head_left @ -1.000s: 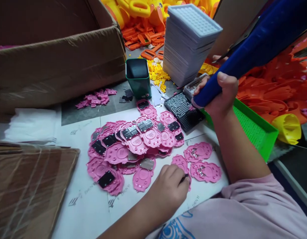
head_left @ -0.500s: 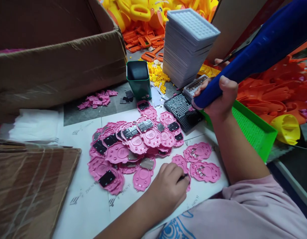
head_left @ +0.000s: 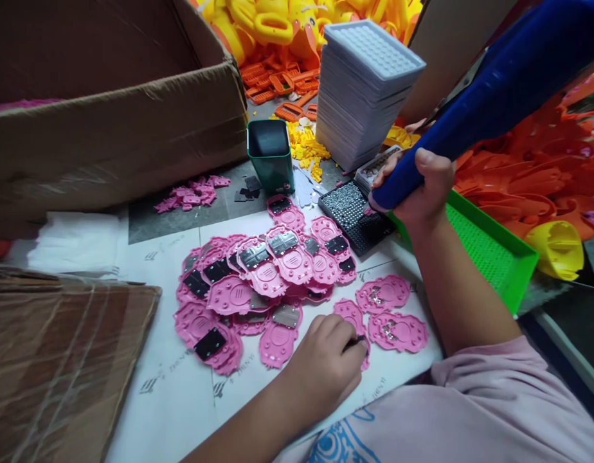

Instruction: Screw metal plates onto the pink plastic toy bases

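In my right hand is a thick blue power screwdriver, slanting down to the left. Its pale tip lies over a black tray of small screws. My left hand is closed over a pink plastic part, pinching a small black plate against it; the hand covers much of both. Right of that hand lie two pink parts with metal contacts. Farther left, a heap of pink parts carries black and grey plates.
Behind the heap stands a dark green bin. A tall stack of white trays rises behind the screws. A green basket sits under my right forearm. Cardboard boxes flank the left, and orange parts are piled at right.
My right hand and the screwdriver have shifted slightly left and down. The left hand stays on the pink part. The whole view has moved a little.
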{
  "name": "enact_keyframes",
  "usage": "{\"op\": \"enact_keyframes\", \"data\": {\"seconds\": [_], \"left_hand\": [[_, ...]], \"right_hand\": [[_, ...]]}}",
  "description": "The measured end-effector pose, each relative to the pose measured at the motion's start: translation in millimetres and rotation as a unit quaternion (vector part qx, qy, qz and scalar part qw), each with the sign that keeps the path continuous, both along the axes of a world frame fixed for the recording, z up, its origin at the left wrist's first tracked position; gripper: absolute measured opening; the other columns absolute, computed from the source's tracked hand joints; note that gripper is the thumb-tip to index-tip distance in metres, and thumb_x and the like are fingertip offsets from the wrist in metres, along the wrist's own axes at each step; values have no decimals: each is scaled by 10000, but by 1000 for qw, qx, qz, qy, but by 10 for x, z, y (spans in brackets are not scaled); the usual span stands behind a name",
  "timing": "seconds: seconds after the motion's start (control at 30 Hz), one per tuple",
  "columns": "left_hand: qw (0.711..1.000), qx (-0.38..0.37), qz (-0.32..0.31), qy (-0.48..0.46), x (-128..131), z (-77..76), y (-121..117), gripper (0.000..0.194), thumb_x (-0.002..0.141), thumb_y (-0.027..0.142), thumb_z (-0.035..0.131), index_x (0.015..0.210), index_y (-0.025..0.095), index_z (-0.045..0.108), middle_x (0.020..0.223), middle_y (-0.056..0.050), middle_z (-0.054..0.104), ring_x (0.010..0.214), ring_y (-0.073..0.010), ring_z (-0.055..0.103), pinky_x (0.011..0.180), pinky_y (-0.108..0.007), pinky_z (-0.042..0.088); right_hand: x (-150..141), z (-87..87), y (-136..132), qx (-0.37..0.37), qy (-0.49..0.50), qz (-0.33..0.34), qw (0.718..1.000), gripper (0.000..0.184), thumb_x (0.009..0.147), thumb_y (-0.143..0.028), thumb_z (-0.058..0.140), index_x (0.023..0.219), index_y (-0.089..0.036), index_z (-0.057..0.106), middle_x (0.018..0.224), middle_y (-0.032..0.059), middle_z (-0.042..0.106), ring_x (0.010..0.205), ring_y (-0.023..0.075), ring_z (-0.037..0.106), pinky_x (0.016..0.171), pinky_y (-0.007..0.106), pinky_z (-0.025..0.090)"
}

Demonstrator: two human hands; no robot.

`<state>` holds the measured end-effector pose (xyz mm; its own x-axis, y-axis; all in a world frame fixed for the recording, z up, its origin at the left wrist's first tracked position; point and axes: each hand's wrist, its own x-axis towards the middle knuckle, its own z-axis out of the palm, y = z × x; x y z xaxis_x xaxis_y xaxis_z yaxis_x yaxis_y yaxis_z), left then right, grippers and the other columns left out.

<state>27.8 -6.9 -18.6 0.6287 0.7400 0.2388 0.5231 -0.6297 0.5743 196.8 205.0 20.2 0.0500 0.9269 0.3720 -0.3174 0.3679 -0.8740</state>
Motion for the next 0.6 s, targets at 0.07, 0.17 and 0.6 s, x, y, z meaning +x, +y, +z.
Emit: {"op": "enact_keyframes", "data": {"seconds": [0.07,0.17,0.6], "left_hand": [[1000,-1,1,-2,-1,-1,-1,80,795,100,549,828,128,617,808,-67,555,783,-190,476,674,-334,400],[1000,-7,0,-13,-5,-17,-7,96,799,99,547,852,134,618,820,-66,563,788,-191,478,683,-336,403],[997,-55,16,-55,-10,-46,18,76,809,129,529,868,134,576,794,-65,575,780,-190,482,717,-342,427]], "right_hand": [[-13,7,-7,4,2,-15,1000,344,609,-529,670,793,-272,535,559,-52,543,441,141,536,420,290,422],[-35,39,-41,-9,-2,-37,999,304,622,-495,644,795,-282,514,546,-67,542,447,130,524,432,278,423],[85,508,-459,72,60,-108,990,269,641,-385,549,832,-208,618,783,-33,646,487,104,555,378,265,431]]}}
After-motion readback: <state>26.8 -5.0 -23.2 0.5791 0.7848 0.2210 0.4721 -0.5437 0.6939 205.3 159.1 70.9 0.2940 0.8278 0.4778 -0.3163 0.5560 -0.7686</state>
